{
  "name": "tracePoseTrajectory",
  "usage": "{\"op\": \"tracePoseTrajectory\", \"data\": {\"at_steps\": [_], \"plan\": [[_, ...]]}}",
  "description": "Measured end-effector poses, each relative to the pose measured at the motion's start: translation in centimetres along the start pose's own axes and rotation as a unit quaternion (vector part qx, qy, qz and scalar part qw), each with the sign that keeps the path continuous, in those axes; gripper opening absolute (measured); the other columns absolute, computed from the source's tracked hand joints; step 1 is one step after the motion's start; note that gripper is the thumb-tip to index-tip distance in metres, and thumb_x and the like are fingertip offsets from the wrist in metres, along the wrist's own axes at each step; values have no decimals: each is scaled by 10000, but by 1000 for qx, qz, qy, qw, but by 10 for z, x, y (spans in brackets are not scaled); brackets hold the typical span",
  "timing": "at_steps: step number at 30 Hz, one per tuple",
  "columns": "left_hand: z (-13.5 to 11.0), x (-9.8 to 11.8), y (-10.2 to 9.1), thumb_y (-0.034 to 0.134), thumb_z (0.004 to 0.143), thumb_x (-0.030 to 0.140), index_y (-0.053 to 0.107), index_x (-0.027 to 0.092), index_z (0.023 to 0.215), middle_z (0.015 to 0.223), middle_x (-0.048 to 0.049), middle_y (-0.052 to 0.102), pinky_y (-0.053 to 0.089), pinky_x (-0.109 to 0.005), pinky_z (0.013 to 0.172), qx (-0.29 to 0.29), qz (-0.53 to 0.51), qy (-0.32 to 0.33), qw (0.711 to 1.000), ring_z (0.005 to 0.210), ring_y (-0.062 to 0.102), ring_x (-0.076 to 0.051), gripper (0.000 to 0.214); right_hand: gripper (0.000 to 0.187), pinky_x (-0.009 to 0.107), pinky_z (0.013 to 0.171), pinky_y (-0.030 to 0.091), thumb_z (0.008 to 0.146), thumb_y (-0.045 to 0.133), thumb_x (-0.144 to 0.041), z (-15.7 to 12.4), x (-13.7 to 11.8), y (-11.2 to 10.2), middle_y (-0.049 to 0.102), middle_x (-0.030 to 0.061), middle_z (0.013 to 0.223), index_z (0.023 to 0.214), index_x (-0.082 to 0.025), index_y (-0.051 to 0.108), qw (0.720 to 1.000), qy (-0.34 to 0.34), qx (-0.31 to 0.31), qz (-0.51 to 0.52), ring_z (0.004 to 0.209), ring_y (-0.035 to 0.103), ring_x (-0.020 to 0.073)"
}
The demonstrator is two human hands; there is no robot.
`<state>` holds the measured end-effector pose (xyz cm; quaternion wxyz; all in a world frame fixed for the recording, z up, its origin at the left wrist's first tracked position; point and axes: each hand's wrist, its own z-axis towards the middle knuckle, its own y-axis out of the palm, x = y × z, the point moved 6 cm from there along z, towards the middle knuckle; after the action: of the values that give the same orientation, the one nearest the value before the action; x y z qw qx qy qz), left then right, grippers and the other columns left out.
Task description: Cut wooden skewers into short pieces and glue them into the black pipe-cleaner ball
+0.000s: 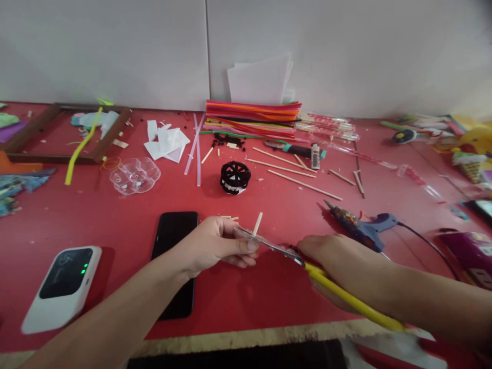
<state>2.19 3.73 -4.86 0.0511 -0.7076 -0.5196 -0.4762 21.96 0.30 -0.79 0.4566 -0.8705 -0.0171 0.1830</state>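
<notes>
My left hand (226,243) is closed in a pinch at the lower end of a short, pale wooden stick (259,221), which points up and away. My right hand (338,261) is wrapped round the handles of yellow-handled scissors (346,297). Their blades reach left to the left fingertips, crossing by the stick's lower end; whether they touch it I cannot tell. Small stick offcuts (229,218) lie just behind the left hand. Farther back sits a black spoked wheel-like piece (235,175) with pale bits round its lower side.
A black phone (179,230) lies partly under my left wrist. To its left is a white device with a screen (63,287). A corded glue gun (359,223) rests at the right. Wooden sticks (303,183), pipe cleaners (253,115) and a clear flower-shaped tray (135,176) lie behind.
</notes>
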Motion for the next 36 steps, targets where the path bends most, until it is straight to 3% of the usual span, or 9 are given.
{"op": "tracePoseTrajectory", "data": {"at_steps": [8, 18, 22, 24, 26, 28, 31, 33, 36], "plan": [[2, -3, -2, 861, 670, 297, 702, 115, 769, 703, -30, 724, 590, -304, 696, 35, 2, 18, 999, 629, 688, -131, 262, 82, 308, 570, 369, 714, 544, -128, 2, -7, -3, 703, 78, 746, 692, -197, 583, 998, -10, -27, 62, 603, 575, 167], [6, -2, -6, 833, 720, 333, 683, 129, 795, 702, -22, 712, 559, -255, 684, 51, 5, 41, 998, 627, 670, -107, 264, 87, 267, 544, 331, 747, 523, -180, 12, -3, -3, 653, 22, 679, 669, -195, 558, 997, -27, -29, 72, 587, 527, 135], [4, 1, -5, 779, 769, 343, 660, 144, 798, 718, -29, 712, 542, -261, 666, 66, 70, 48, 994, 647, 675, -126, 234, 90, 251, 507, 307, 738, 516, -197, 13, 0, 1, 586, 5, 610, 648, -190, 519, 995, 13, -56, 75, 551, 493, 119], [1, 8, -8, 750, 791, 361, 660, 155, 814, 744, -36, 717, 531, -270, 669, 89, 149, 85, 981, 688, 680, -149, 226, 107, 244, 490, 297, 742, 502, -191, 12, 4, 2, 556, -1, 584, 635, -190, 498, 993, 52, -62, 91, 540, 488, 116], [-6, 21, -12, 707, 826, 353, 669, 169, 835, 793, -46, 723, 518, -285, 692, 137, 273, 161, 938, 736, 676, -170, 188, 131, 245, 490, 298, 751, 483, -180, 10, 8, 3, 531, -7, 570, 621, -195, 474, 992, 69, -50, 98, 534, 476, 113], [-14, 34, -14, 646, 874, 327, 681, 183, 862, 855, -62, 724, 502, -312, 736, 195, 419, 240, 854, 794, 665, -195, 150, 145, 254, 501, 303, 751, 471, -169, 10, 10, 3, 511, -15, 565, 613, -201, 443, 993, 61, -30, 101, 533, 456, 113], [-20, 40, -11, 543, 943, 289, 689, 184, 898, 927, -93, 713, 476, -378, 814, 237, 585, 284, 721, 887, 636, -243, 185, 154, 262, 515, 302, 738, 467, -157, 10, 11, 3, 487, -24, 561, 606, -208, 405, 993, 37, -13, 115, 535, 430, 113], [-17, 38, -10, 499, 967, 272, 689, 171, 903, 939, -104, 706, 467, -411, 836, 232, 638, 282, 678, 909, 612, -263, 224, 157, 262, 513, 296, 734, 471, -162, 10, 10, 2, 479, -27, 560, 604, -211, 396, 993, 36, -14, 116, 536, 429, 114], [-15, 35, -7, 472, 978, 260, 687, 161, 940, 961, -107, 701, 461, -425, 848, 216, 661, 284, 660, 913, 584, -268, 239, 160, 257, 502, 288, 752, 469, -175, 10, 9, 1, 473, -30, 568, 612, -211, 400, 992, 49, -27, 110, 541, 440, 115]]}}
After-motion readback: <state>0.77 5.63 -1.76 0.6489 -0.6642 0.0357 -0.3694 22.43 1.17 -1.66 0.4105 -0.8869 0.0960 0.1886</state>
